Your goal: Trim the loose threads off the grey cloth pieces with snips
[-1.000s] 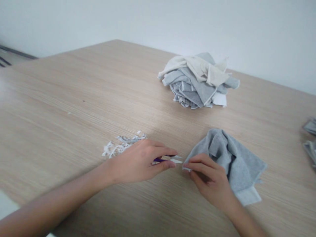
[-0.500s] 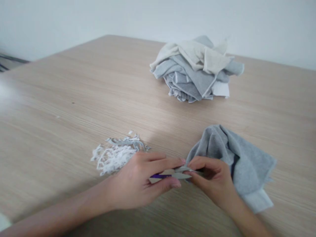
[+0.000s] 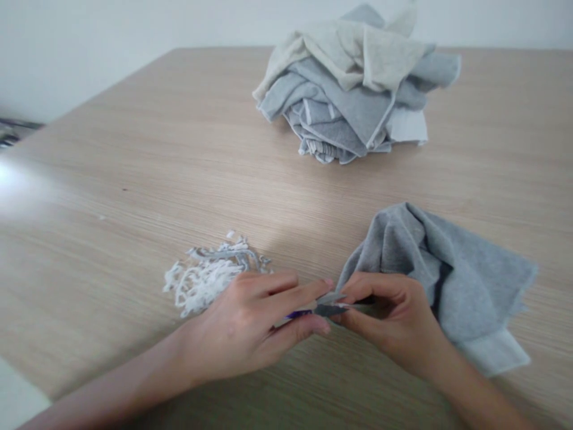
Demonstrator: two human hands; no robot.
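Note:
My left hand (image 3: 264,316) is closed around small thread snips (image 3: 331,310) that show a bit of purple and grey metal blades. The blades point right and meet the edge of a grey cloth piece (image 3: 483,280). Thumb and fingers of my right hand (image 3: 394,307) pinch that edge close to the blade tips. The rest of the cloth lies bunched and spread behind and to the right of my right hand, with a paler flap at its lower corner. My fingers hide most of the snips and the pinched spot.
Just beyond my left hand lies a heap of white and grey thread and fabric trimmings (image 3: 208,280). A larger pile of grey and cream cloth pieces (image 3: 353,89) sits at the back of the wood-grain table (image 3: 179,155). A pale wall rises behind it.
The snips' blades have come closer together at the cloth edge. Both hands keep their holds. The view has shifted, so the far pile appears higher and larger.

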